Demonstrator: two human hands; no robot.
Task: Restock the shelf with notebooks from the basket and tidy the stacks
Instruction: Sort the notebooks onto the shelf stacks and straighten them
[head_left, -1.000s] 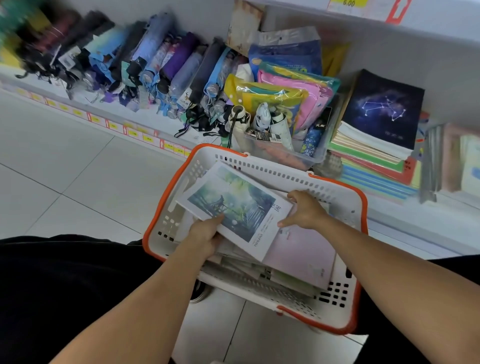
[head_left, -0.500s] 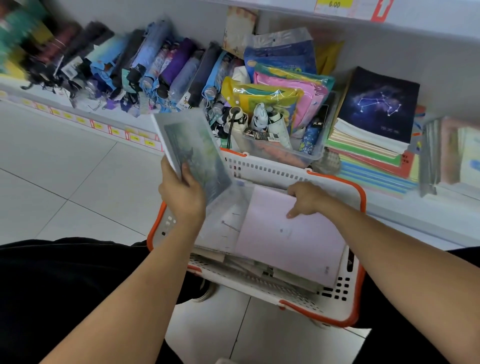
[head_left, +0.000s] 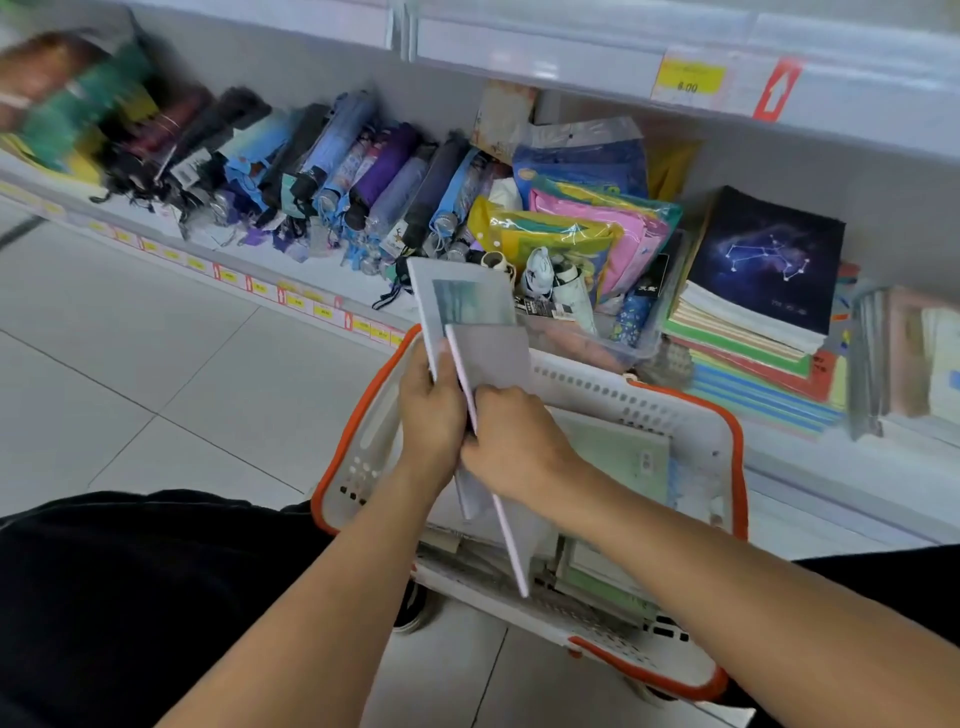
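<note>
Shelf (head_left: 322, 270) beyond basket (head_left: 691, 410): my left hand (head_left: 431, 415) grips a picture-cover notebook (head_left: 467, 306), right hand (head_left: 514, 447) pinches a lilac notebook (head_left: 493, 358) upright over the near basket; edges should align before stacking.

The right hand (head_left: 511, 441), which pressed on the pink notebook (head_left: 491, 364) in the basket (head_left: 696, 415), now holds it upright against the landscape notebook (head_left: 467, 301) in the left hand (head_left: 431, 410), exposing a green notebook (head_left: 623, 457) below.
</note>
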